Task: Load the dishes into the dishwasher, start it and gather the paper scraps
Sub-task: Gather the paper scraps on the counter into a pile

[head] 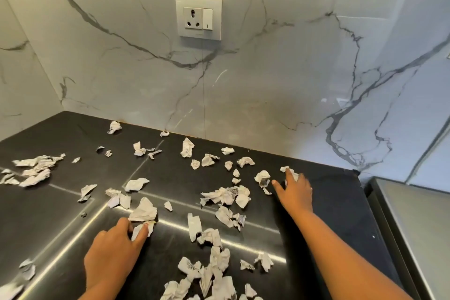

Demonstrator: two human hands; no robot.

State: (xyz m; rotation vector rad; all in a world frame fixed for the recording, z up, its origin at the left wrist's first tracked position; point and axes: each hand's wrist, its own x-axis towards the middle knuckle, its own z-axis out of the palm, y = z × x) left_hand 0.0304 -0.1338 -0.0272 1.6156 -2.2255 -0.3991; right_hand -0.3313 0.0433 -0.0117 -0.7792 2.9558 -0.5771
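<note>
Paper scraps (pixel 226 196) litter the black counter (pixel 328 202); left hand (pixel 114 248) pinches a crumpled scrap (pixel 142 228), right hand (pixel 295 192) lies flat, fingers (pixel 278 187) spread, touching a far scrap (pixel 283 168).

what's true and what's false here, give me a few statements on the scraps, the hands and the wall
1. Paper scraps lie scattered over the dark countertop. True.
2. The left hand pinches a crumpled scrap. True.
3. The right hand is curled into a fist above the counter. False: its fingers are stretched out, touching a far scrap on the countertop.
4. A plug sits in the wall socket. False: the socket holds no plug.
</note>
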